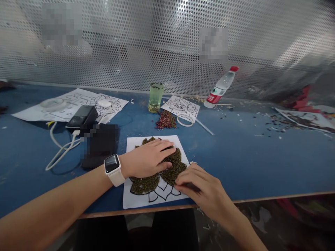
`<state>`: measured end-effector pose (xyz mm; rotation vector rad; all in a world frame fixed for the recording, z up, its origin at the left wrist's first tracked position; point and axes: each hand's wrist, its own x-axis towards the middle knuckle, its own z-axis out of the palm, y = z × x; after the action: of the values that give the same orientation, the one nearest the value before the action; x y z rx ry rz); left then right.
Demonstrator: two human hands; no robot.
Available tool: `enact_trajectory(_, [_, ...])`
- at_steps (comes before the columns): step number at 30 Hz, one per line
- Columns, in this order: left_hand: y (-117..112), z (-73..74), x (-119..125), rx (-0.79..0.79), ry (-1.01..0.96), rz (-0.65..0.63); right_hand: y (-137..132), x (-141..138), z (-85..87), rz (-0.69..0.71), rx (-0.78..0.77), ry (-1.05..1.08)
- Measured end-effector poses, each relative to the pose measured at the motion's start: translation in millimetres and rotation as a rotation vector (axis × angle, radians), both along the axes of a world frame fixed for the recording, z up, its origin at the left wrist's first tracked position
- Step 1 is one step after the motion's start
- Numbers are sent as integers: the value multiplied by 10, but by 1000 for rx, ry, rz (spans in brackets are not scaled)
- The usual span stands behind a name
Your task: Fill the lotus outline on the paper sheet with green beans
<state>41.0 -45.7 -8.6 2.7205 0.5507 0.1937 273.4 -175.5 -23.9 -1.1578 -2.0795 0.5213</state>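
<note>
Left hand (146,158) lies palm down, pointing to two o'clock. Right hand (201,186) points to ten o'clock, fingertips (179,181) pinched together.

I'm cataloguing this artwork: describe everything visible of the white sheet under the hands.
The white sheet looks like paper, lying flat near the front edge of the blue table, with a flower outlined in black. Greenish seeds cover many petals; some lower petals are bare. The left hand partly covers it; the right hand overlaps its right edge.

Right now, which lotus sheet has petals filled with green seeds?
The front sheet, under the left hand; the left rear sheet and right rear sheet show unfilled line petals.
</note>
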Motion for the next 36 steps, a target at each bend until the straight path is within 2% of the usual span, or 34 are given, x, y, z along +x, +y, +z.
enact_trajectory(5, [4, 1, 2, -9, 8, 1, -62, 22, 40, -37, 91, -68])
enact_trajectory(8, [5, 7, 10, -10, 24, 0, -84, 32, 48, 3, 112, -80])
enact_trajectory(18, [-29, 16, -6, 3, 30, -7, -50, 12, 42, 56, 98, -104])
enact_trajectory(25, [-53, 14, 8, -17, 78, -13, -80, 35, 25, 23, 167, -62])
enact_trajectory(36, [-51, 10, 15, -35, 79, -16, -74, -1, 27, 43, 167, -113])
